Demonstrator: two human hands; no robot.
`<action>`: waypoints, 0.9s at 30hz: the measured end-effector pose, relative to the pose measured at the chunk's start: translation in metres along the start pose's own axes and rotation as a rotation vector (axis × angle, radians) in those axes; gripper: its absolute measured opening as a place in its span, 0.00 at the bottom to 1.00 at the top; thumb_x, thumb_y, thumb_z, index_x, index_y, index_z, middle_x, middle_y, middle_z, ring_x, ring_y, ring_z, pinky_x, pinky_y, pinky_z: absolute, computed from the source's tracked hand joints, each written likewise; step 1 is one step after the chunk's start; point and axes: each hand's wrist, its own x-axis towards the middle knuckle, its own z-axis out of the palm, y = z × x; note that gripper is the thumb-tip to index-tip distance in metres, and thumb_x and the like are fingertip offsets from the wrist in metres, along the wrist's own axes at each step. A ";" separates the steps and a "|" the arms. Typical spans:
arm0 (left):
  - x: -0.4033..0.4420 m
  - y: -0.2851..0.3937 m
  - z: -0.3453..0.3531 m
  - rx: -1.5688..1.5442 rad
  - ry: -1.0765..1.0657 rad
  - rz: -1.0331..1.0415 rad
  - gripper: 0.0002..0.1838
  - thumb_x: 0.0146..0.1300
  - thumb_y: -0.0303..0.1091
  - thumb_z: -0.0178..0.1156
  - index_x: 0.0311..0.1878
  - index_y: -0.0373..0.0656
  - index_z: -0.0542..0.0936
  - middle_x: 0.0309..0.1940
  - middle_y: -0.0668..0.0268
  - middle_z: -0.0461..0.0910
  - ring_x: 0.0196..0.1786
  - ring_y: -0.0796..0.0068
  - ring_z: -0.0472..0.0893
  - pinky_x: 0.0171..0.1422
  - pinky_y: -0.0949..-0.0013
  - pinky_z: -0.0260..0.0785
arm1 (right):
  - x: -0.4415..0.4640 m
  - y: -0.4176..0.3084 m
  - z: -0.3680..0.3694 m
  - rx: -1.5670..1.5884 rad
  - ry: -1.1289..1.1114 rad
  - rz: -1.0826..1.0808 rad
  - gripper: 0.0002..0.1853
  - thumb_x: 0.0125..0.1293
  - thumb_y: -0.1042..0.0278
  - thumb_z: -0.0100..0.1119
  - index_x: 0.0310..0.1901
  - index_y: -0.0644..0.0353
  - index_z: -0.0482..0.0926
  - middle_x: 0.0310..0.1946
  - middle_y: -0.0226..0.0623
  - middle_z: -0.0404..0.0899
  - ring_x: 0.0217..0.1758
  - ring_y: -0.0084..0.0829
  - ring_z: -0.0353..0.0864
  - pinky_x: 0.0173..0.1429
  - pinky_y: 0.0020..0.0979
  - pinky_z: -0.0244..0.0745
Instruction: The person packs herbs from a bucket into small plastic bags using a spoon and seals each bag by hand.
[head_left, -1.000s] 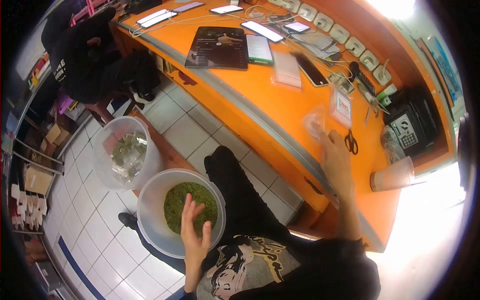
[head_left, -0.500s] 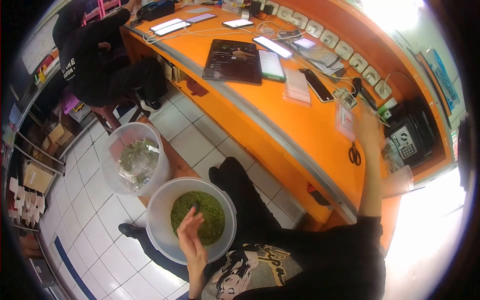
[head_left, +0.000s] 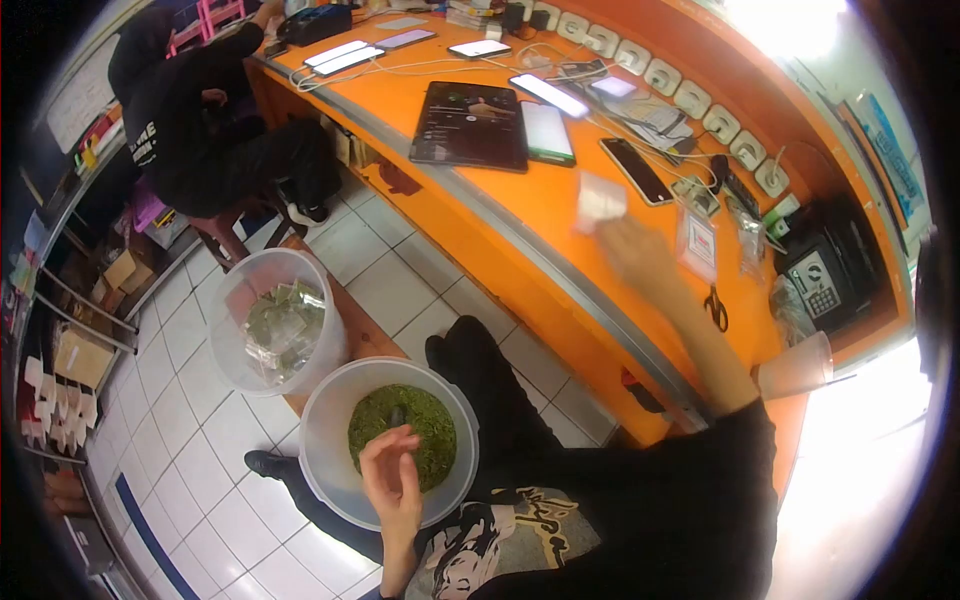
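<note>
Head cam: I've got the left hand (head_left: 390, 480) over the tub (head_left: 322, 440) of green shreds (head_left: 432, 430) — fingers curled, thumb apart. The right hand (head_left: 637, 258) is at the plastic packet (head_left: 600, 200) on the orange counter (head_left: 745, 315) — too blurry to tell its grip.

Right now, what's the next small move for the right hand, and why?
Probably separate one from the clear plastic bags: the right hand is at their near end, the left hand is over the tub of green flakes, and the other tub holds clear packets. Blur hides the right hand's grip.
</note>
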 end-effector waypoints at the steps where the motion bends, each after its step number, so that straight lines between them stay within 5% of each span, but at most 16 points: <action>1: 0.006 0.004 0.007 0.000 -0.012 -0.002 0.13 0.70 0.23 0.49 0.56 0.38 0.68 0.56 0.52 0.74 0.51 0.68 0.78 0.60 0.62 0.70 | -0.005 -0.023 -0.019 0.018 -0.015 0.017 0.05 0.57 0.69 0.58 0.33 0.56 0.72 0.33 0.34 0.76 0.37 0.32 0.77 0.34 0.32 0.76; 5: 0.045 0.019 0.068 -0.421 -0.360 -0.267 0.15 0.69 0.24 0.53 0.57 0.37 0.69 0.53 0.58 0.75 0.52 0.67 0.78 0.59 0.64 0.73 | -0.014 -0.073 -0.068 0.254 0.056 0.123 0.09 0.54 0.69 0.63 0.36 0.57 0.77 0.37 0.32 0.79 0.35 0.32 0.77 0.35 0.31 0.75; 7: 0.065 0.012 0.111 -0.471 -0.451 -0.239 0.18 0.68 0.24 0.56 0.60 0.37 0.68 0.52 0.59 0.76 0.53 0.68 0.79 0.61 0.63 0.72 | -0.021 -0.076 -0.073 0.301 0.094 0.146 0.10 0.52 0.69 0.65 0.36 0.58 0.78 0.38 0.31 0.80 0.35 0.33 0.77 0.35 0.31 0.75; 10: 0.082 0.019 0.165 -0.539 -0.460 -0.238 0.18 0.66 0.21 0.58 0.58 0.37 0.68 0.48 0.61 0.77 0.51 0.74 0.79 0.57 0.72 0.71 | -0.029 -0.074 -0.076 0.411 0.064 0.201 0.11 0.51 0.68 0.68 0.36 0.58 0.79 0.38 0.32 0.80 0.35 0.33 0.77 0.36 0.32 0.75; 15: 0.077 0.004 0.196 -0.588 -0.316 -0.262 0.13 0.67 0.24 0.59 0.52 0.40 0.69 0.48 0.61 0.79 0.50 0.73 0.80 0.57 0.68 0.74 | -0.036 -0.074 -0.075 0.495 0.081 0.200 0.11 0.52 0.68 0.68 0.37 0.59 0.79 0.42 0.34 0.80 0.40 0.36 0.77 0.43 0.33 0.76; 17: 0.073 0.013 0.195 -0.716 -0.271 -0.456 0.15 0.66 0.24 0.60 0.53 0.40 0.69 0.47 0.61 0.80 0.50 0.73 0.80 0.57 0.68 0.75 | -0.038 -0.076 -0.074 0.511 0.087 0.210 0.12 0.52 0.68 0.68 0.38 0.59 0.79 0.44 0.34 0.80 0.41 0.37 0.77 0.45 0.33 0.76; 27: 0.082 0.005 0.196 -0.442 -0.294 -0.128 0.11 0.61 0.21 0.65 0.43 0.36 0.73 0.38 0.60 0.83 0.41 0.76 0.83 0.48 0.73 0.76 | -0.043 -0.071 -0.083 0.655 -0.005 0.253 0.10 0.54 0.70 0.67 0.36 0.61 0.78 0.44 0.37 0.79 0.44 0.39 0.77 0.46 0.36 0.76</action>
